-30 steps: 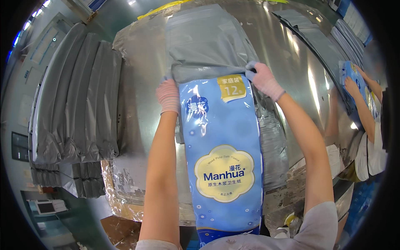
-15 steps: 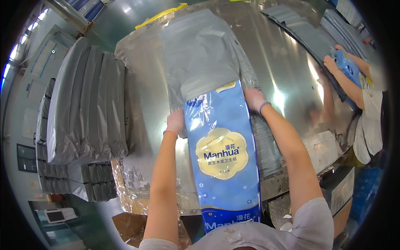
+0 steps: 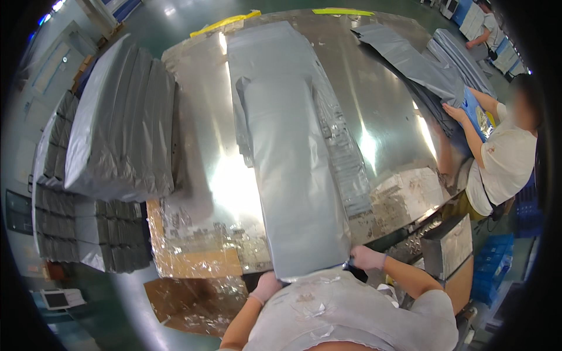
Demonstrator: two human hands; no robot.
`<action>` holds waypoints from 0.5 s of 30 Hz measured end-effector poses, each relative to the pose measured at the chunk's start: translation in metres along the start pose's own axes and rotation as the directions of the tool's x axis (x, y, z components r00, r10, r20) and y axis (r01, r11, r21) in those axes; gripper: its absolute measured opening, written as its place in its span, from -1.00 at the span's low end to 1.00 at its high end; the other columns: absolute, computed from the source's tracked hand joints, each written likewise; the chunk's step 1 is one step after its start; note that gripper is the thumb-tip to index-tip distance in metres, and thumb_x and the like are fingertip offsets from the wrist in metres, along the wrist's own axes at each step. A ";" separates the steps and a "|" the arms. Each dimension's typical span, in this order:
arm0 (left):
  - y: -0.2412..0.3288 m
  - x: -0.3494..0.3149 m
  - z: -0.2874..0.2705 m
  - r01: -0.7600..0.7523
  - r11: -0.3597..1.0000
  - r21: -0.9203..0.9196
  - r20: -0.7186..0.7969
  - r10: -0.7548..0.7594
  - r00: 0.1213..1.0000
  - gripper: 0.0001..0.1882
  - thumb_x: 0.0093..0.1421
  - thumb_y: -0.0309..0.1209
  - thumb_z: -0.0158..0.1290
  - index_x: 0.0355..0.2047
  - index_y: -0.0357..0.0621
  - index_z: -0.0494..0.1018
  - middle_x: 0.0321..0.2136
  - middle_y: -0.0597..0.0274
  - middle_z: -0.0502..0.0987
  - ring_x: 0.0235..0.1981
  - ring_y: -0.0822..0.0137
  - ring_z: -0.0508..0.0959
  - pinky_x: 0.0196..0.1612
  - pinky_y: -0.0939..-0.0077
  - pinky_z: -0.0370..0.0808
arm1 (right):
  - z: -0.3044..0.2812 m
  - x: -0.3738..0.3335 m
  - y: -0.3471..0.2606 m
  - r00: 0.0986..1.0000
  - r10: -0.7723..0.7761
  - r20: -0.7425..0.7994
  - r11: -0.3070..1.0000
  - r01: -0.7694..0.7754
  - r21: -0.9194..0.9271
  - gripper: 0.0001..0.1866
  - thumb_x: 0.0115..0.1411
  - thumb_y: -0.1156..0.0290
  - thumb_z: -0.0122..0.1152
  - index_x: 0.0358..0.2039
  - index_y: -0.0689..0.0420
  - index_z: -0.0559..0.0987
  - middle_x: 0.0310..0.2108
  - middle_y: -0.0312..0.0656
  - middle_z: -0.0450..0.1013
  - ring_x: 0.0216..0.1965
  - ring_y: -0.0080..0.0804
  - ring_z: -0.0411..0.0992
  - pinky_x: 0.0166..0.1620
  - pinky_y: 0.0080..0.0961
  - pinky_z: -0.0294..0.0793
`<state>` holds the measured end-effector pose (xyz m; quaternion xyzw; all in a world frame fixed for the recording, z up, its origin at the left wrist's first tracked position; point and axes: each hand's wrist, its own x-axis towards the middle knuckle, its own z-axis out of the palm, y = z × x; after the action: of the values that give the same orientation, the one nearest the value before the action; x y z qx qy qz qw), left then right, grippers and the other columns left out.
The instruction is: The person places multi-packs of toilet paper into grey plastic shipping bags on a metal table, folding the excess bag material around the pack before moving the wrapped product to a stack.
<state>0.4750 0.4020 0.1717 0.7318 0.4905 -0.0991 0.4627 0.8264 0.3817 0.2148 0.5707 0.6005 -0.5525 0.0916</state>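
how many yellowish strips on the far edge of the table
2: a yellow strip toward the left of the far edge of the table, and a yellow-green strip farther right along it.

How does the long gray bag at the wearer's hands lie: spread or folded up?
Spread: the gray bag runs lengthwise over the metal table toward the wearer, its near end between the left hand and right hand.
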 end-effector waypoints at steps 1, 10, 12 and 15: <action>-0.032 0.017 0.035 -0.188 0.970 0.153 -0.066 0.199 0.978 -0.78 0.08 -0.32 -0.08 -0.33 -0.06 0.52 -0.36 -0.05 0.53 -0.29 0.00 0.53 -0.27 0.19 0.47 | -0.012 -0.007 -0.028 0.999 0.043 0.014 0.987 -0.045 0.153 -0.73 0.02 0.33 -0.01 -0.31 0.17 0.53 -0.48 0.05 0.48 -0.39 0.01 0.46 -0.33 -0.25 0.45; 0.032 0.054 -0.008 -0.404 0.669 0.624 -0.336 0.696 0.635 -0.65 0.01 -0.43 -0.12 -0.17 -0.25 0.42 -0.28 0.06 0.50 -0.16 0.09 0.44 -0.03 0.10 0.33 | 0.041 0.078 -0.046 0.640 -0.398 -0.658 0.867 0.497 -0.041 -0.74 0.05 0.36 -0.03 -0.25 0.11 0.52 -0.21 -0.06 0.46 -0.17 -0.08 0.43 -0.12 -0.29 0.42; 0.012 0.042 -0.025 -0.431 0.721 0.543 -0.246 0.627 0.739 -0.73 0.06 -0.39 -0.10 -0.26 -0.19 0.48 -0.35 -0.03 0.52 -0.33 -0.02 0.51 -0.25 0.22 0.46 | 0.047 0.077 -0.029 0.768 -0.321 -0.553 0.902 0.427 0.069 -0.76 0.03 0.37 -0.01 -0.28 0.12 0.52 -0.24 -0.01 0.46 -0.18 -0.04 0.42 -0.13 -0.29 0.42; -0.024 -0.008 -0.034 -0.026 1.000 -0.013 -0.295 0.021 0.955 -0.71 0.11 -0.20 0.00 -0.35 -0.17 0.50 -0.47 -0.07 0.52 -0.41 -0.05 0.52 -0.35 0.19 0.43 | 0.025 0.006 -0.033 0.911 0.238 -0.337 0.937 -0.306 -0.167 -0.77 0.01 0.35 0.03 -0.32 0.15 0.51 -0.25 0.07 0.44 -0.20 0.01 0.40 -0.15 -0.26 0.41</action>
<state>0.4406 0.4256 0.1812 0.7404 0.5460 0.0207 0.3915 0.7858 0.3750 0.2194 0.7157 0.5779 -0.3685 0.1338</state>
